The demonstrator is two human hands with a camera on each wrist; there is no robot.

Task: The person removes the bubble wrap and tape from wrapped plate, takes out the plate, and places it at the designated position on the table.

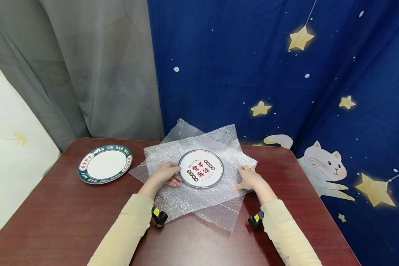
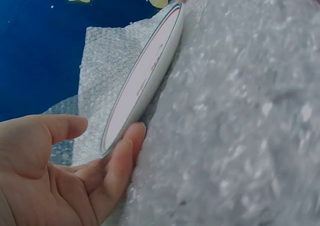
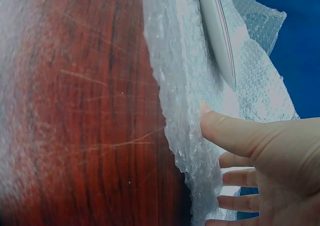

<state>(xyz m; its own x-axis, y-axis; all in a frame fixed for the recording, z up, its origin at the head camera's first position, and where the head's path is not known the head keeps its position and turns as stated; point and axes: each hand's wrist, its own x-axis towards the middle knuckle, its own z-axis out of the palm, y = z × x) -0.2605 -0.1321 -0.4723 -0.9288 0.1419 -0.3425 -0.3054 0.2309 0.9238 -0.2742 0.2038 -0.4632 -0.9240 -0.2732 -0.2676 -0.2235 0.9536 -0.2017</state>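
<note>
A white round plate with a dark rim line and red and green print lies face up on layered bubble wrap. At the plate's left edge is my left hand. In the left wrist view, the fingers of the left hand touch the low side of the plate, while the thumb stands apart from it. My right hand rests on the right part of the wrap, away from the plate. The right wrist view shows the right hand with thumb and fingers spread at the wrap.
A second plate, white with a dark green lettered rim, lies at the back left of the red-brown table. Behind the table hang a grey curtain and a blue star-patterned curtain. The wrap's far corner reaches past the back edge.
</note>
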